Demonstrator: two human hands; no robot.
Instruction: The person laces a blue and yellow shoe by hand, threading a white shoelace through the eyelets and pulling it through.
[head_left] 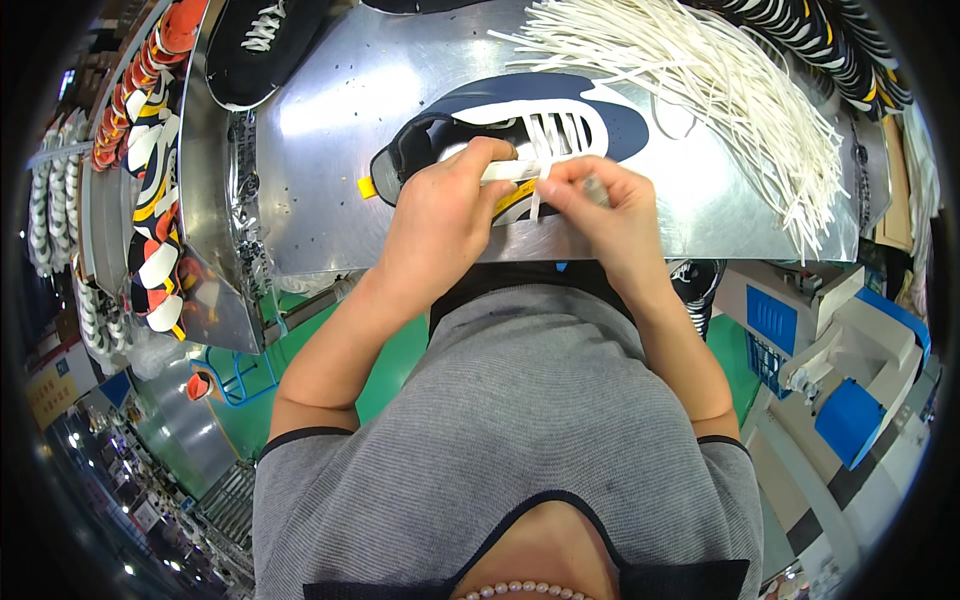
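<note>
A navy and white shoe upper (470, 97) lies on its side on the metal table, its toe to the right and a yellow tab at its heel. White lace runs through several of its eyelets. My left hand (440, 212) is closed on the near white eyelet edge of the upper, with thumb and forefinger on it. Beside it, my right hand (612, 205) pinches the white shoelace (536, 208) at the near eyelet row. Part of the lace end hangs over the upper's near side. The fingers hide the exact grip point.
A large pile of loose white laces (690, 95) covers the table's right side. A black laced shoe upper (262, 50) lies far left. Orange, white and black uppers (155, 200) are stacked left; dark uppers (850, 40) stand far right. A machine with blue panels (850, 420) is at right.
</note>
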